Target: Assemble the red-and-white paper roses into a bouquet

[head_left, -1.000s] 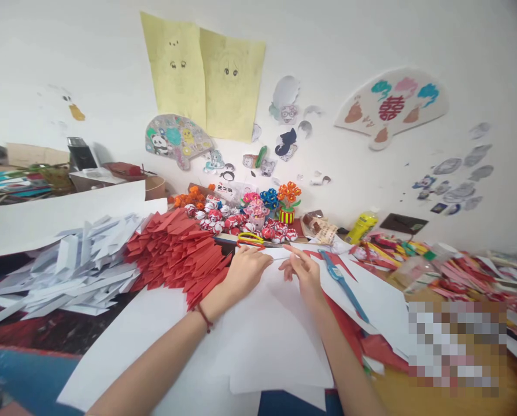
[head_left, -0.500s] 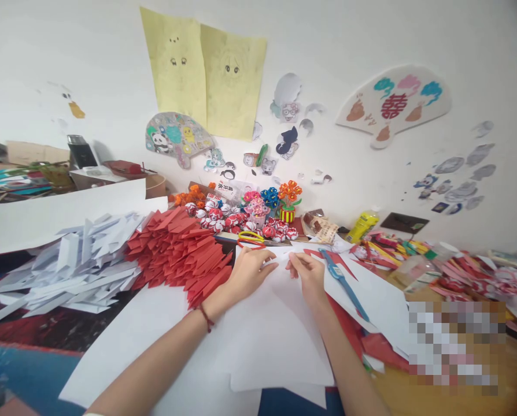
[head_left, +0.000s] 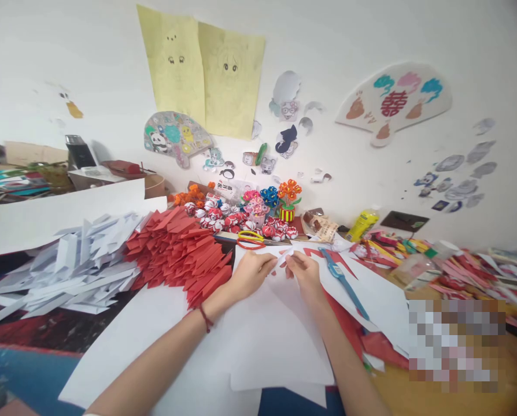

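Observation:
My left hand (head_left: 250, 274) and my right hand (head_left: 305, 274) meet above white sheets of paper (head_left: 280, 346). Between their fingertips is a small white paper piece (head_left: 285, 255), pinched from both sides. Its exact shape is hard to make out against the white behind it. Left of my left hand lies a heap of folded red paper pieces (head_left: 178, 248), and beyond it a pile of folded white paper strips (head_left: 80, 260). Yellow- and red-handled scissors (head_left: 250, 238) rest just past my left hand.
A blue watch-like strap (head_left: 344, 282) lies on paper at the right. Paper flowers in a striped pot (head_left: 287, 215) and red-and-white balls (head_left: 232, 222) line the wall. A yellow bottle (head_left: 363, 224) stands near colourful scraps (head_left: 462, 271).
My fingers have shifted around the small white paper piece, which shows more plainly now. Both hands are curled in more closely on it. The piles have not moved.

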Demonstrator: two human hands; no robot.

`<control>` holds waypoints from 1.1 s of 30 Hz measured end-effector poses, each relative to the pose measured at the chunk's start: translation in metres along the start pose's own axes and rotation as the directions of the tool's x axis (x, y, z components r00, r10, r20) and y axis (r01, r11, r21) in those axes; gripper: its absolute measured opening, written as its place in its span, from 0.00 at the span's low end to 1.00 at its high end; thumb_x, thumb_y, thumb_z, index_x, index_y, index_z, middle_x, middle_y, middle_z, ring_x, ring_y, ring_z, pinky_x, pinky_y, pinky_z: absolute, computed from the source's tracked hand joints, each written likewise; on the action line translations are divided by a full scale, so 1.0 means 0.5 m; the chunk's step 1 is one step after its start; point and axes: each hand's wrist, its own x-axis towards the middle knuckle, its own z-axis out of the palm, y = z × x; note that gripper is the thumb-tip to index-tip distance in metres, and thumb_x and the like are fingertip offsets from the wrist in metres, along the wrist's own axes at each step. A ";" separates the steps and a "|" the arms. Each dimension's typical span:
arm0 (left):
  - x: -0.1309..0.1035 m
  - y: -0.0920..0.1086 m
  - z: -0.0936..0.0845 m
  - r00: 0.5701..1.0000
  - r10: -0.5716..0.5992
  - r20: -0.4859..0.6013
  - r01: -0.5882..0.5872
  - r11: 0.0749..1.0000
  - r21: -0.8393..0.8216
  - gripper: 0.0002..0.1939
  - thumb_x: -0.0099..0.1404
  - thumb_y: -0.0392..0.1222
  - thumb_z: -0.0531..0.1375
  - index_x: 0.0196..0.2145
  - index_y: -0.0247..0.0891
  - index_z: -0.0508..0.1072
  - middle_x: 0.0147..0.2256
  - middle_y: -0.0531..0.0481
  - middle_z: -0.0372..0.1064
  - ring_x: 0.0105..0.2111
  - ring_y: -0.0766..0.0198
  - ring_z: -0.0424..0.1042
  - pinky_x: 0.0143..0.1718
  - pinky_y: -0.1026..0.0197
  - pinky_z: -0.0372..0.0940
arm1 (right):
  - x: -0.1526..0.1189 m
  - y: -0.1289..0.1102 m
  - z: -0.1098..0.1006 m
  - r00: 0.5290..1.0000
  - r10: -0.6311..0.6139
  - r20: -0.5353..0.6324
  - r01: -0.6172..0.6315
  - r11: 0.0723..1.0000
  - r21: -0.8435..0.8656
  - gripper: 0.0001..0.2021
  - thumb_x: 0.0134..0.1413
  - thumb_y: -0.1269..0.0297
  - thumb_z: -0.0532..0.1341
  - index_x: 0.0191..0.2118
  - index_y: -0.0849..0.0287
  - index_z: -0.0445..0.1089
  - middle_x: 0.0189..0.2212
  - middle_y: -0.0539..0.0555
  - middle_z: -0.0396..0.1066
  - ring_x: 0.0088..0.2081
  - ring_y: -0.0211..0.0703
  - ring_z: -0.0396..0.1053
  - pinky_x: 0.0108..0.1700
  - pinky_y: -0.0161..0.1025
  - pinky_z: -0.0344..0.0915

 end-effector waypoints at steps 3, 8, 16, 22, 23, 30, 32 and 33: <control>-0.002 -0.007 0.006 1.000 -0.018 0.012 0.019 0.999 -0.027 0.12 0.70 0.42 0.54 0.35 0.36 0.75 0.26 0.52 0.77 0.25 0.68 0.71 0.31 0.68 0.60 | 0.000 -0.001 0.000 1.000 0.007 -0.003 -0.007 1.000 0.011 0.15 0.53 0.52 0.65 0.38 0.60 0.75 0.24 0.50 0.71 0.19 0.32 0.62 0.22 0.33 0.57; -0.004 -0.012 0.012 0.999 -0.032 0.016 0.033 0.999 -0.040 0.12 0.69 0.46 0.57 0.35 0.36 0.76 0.25 0.51 0.77 0.25 0.68 0.73 0.33 0.67 0.61 | 0.000 -0.002 0.000 1.000 0.016 -0.003 -0.016 1.000 0.026 0.15 0.50 0.52 0.67 0.35 0.60 0.74 0.22 0.49 0.70 0.19 0.33 0.61 0.22 0.33 0.58; -0.005 -0.009 0.009 0.999 -0.031 0.028 0.032 0.999 -0.013 0.11 0.70 0.43 0.55 0.36 0.37 0.76 0.27 0.51 0.77 0.26 0.67 0.73 0.33 0.67 0.61 | -0.003 -0.008 0.003 1.000 0.025 -0.015 -0.025 1.000 0.011 0.15 0.50 0.51 0.67 0.32 0.60 0.72 0.23 0.50 0.71 0.19 0.33 0.61 0.22 0.33 0.59; -0.004 -0.009 0.006 0.999 -0.035 -0.009 0.036 0.999 0.033 0.09 0.68 0.44 0.58 0.36 0.37 0.76 0.26 0.52 0.76 0.26 0.66 0.70 0.33 0.66 0.60 | -0.003 -0.008 0.002 1.000 0.018 0.024 -0.018 1.000 -0.013 0.16 0.53 0.51 0.65 0.37 0.59 0.73 0.24 0.50 0.71 0.20 0.33 0.61 0.23 0.33 0.58; -0.004 -0.009 0.005 0.999 -0.035 -0.028 0.036 0.998 0.057 0.09 0.66 0.44 0.60 0.35 0.37 0.76 0.26 0.52 0.75 0.26 0.66 0.69 0.32 0.66 0.59 | -0.003 -0.007 0.001 0.999 0.018 0.027 -0.017 1.000 -0.017 0.16 0.54 0.51 0.64 0.38 0.59 0.74 0.25 0.50 0.72 0.20 0.33 0.61 0.23 0.33 0.58; -0.005 -0.011 0.006 0.998 -0.019 -0.062 0.027 0.993 0.116 0.06 0.65 0.42 0.62 0.34 0.37 0.75 0.27 0.53 0.73 0.26 0.67 0.67 0.32 0.66 0.57 | -0.003 0.001 0.001 1.000 0.013 0.024 -0.013 1.000 -0.015 0.15 0.54 0.52 0.64 0.38 0.59 0.74 0.25 0.50 0.72 0.20 0.33 0.61 0.23 0.33 0.57; -0.005 -0.012 0.007 0.998 -0.022 -0.066 0.029 0.993 0.118 0.07 0.65 0.43 0.61 0.34 0.37 0.75 0.26 0.53 0.72 0.26 0.67 0.67 0.31 0.66 0.57 | -0.002 0.004 0.001 1.000 0.013 0.015 -0.012 1.000 -0.016 0.15 0.54 0.51 0.64 0.37 0.59 0.74 0.25 0.50 0.71 0.20 0.33 0.61 0.23 0.33 0.58; -0.005 -0.012 0.007 0.997 -0.027 -0.067 0.035 0.992 0.119 0.07 0.65 0.43 0.61 0.34 0.37 0.75 0.26 0.53 0.72 0.26 0.67 0.66 0.31 0.66 0.57 | -0.001 0.005 0.001 1.000 0.015 0.008 -0.015 1.000 -0.020 0.15 0.54 0.51 0.64 0.35 0.59 0.73 0.25 0.50 0.71 0.19 0.33 0.61 0.23 0.33 0.58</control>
